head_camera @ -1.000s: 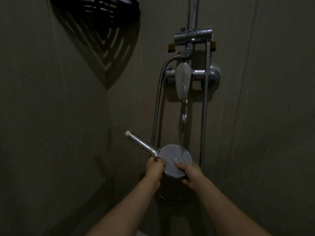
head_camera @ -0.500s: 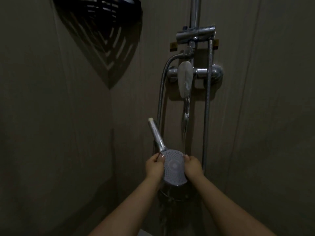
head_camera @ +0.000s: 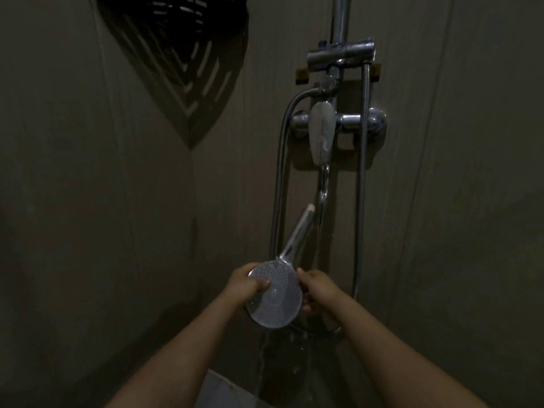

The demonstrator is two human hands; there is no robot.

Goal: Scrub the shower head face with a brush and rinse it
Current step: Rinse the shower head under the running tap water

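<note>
The round shower head faces me, its dotted white face tilted up and its chrome handle pointing up and right. My left hand grips its left rim with the thumb on the face. My right hand holds the right rim. A thin stream of water falls from the tap spout just behind the handle and past the head's right side. No brush is in view.
The chrome mixer and riser pipe are fixed to the tiled wall ahead. Two metal hoses hang down beside them. A dark slatted corner shelf sits high at the left. A dark bucket stands below the hands.
The shower head has been turned between both hands: its handle swung from pointing left to pointing up and right. The head dropped slightly and water now runs off below it.
</note>
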